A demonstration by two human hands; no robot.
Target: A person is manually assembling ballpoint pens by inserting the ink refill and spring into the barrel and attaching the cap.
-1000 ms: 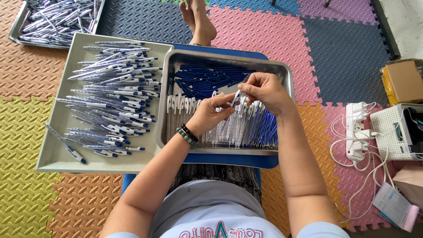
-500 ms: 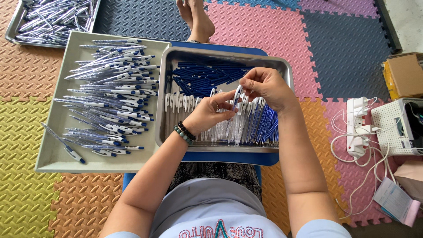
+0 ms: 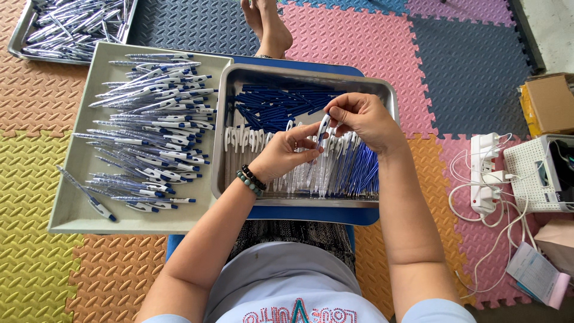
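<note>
Both hands meet over the middle of the metal tray [image 3: 391, 96], pinching one white pen barrel [image 3: 323, 127] between them. The left hand [image 3: 286, 157] grips its lower end with thumb and fingers; the right hand [image 3: 362, 119] clasps the top from two o'clock. Below them, at six o'clock in the tray, lie clear pen bodies [image 3: 335, 173]; at eleven o'clock sits a heap of dark blue refills [image 3: 272, 104]. At nine o'clock, a flat grey tray [image 3: 72, 209] carries finished pens [image 3: 149, 131]. A power strip [image 3: 483, 173] lies at three o'clock.
</note>
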